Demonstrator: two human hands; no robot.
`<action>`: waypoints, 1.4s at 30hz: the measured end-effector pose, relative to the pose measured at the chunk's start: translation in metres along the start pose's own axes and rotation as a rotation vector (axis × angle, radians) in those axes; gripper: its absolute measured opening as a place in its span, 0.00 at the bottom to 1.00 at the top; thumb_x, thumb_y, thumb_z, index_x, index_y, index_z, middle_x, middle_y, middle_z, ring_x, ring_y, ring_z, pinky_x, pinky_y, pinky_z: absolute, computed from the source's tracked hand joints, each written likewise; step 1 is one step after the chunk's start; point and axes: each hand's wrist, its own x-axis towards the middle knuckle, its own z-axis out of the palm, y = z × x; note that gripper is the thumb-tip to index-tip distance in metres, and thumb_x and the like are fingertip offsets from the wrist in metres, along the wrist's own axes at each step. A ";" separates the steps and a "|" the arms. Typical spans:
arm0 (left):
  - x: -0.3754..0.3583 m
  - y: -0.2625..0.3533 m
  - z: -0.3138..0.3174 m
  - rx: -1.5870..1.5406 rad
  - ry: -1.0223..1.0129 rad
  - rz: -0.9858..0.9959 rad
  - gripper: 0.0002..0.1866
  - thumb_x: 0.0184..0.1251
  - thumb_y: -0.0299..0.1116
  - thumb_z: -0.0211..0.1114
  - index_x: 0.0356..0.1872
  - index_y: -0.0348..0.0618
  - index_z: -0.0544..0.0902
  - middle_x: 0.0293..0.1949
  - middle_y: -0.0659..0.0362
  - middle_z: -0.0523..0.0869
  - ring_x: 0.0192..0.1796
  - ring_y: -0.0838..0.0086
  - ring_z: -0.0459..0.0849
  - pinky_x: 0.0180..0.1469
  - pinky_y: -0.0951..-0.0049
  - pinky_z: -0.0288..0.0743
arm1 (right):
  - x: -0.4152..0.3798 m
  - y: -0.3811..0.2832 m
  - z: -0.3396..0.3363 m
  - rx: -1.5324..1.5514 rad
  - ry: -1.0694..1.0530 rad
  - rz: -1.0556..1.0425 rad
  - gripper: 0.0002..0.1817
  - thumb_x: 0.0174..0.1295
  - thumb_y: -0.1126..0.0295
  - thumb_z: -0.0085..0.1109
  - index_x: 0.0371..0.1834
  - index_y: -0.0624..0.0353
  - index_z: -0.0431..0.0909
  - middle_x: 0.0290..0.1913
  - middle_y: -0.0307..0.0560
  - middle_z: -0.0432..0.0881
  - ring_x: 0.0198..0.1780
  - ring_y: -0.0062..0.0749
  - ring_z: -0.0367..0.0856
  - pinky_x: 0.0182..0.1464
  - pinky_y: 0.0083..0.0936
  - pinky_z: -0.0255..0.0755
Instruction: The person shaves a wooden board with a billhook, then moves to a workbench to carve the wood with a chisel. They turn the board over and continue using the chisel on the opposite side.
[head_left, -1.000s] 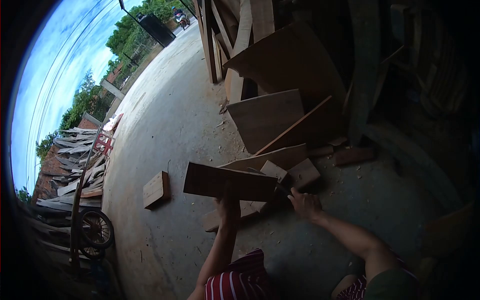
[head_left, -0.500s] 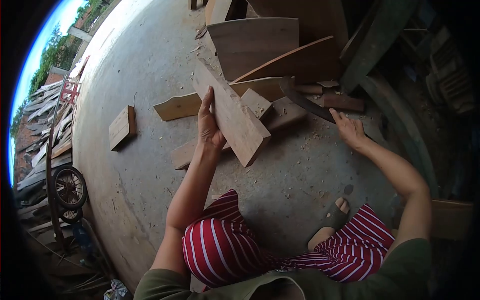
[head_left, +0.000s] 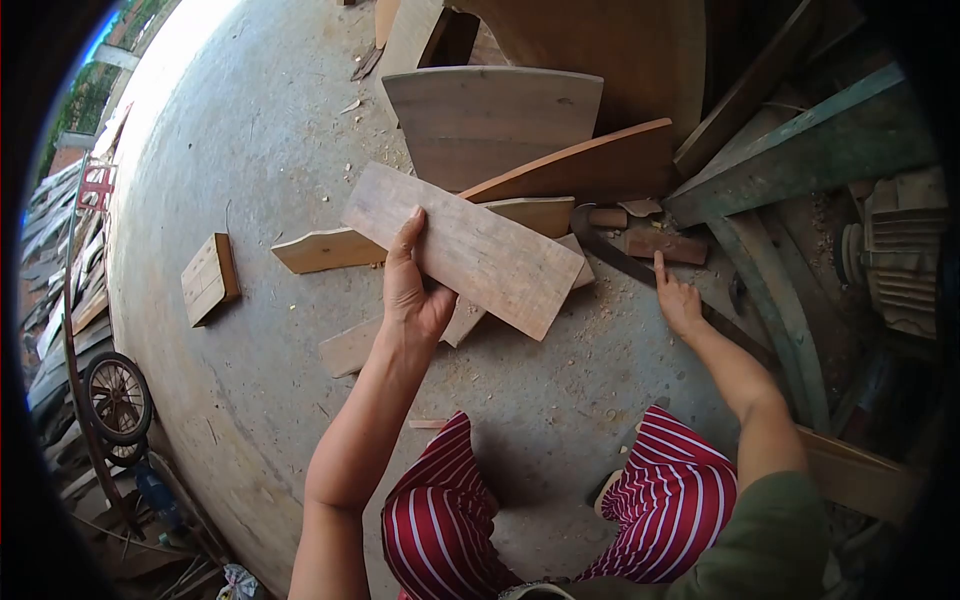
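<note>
A flat, pale wooden board [head_left: 480, 255] is held up in my left hand [head_left: 415, 290], with the thumb on its broad face and the fingers behind it. My right hand [head_left: 680, 300] grips a dark curved blade tool [head_left: 612, 255] by its handle, index finger extended along it. The blade's hooked tip lies just right of the held board. Behind and below the board, wooden blocks [head_left: 350, 347] rest on the floor, partly hidden. A long wavy-edged board [head_left: 325, 250] lies behind it too.
A small wood block [head_left: 212, 280] sits on the concrete floor at left. Large shaped panels [head_left: 495, 115] stand at the top. Green beams [head_left: 800, 170] and a ribbed motor [head_left: 905, 255] are at right. A spoked wheel [head_left: 118, 398] stands at far left. Wood chips dot the floor.
My left hand has turned the board so its broad face shows more and its edge less. The right hand with the curved tool has moved slightly down in view. The camera view has shifted.
</note>
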 end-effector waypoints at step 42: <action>-0.347 0.113 0.103 0.690 0.247 -0.686 0.24 0.75 0.39 0.59 0.66 0.37 0.71 0.55 0.50 0.84 0.52 0.63 0.87 0.54 0.63 0.83 | -0.206 0.066 -0.352 1.647 -0.344 0.896 0.47 0.57 0.77 0.58 0.79 0.58 0.42 0.25 0.46 0.80 0.17 0.28 0.75 0.20 0.30 0.73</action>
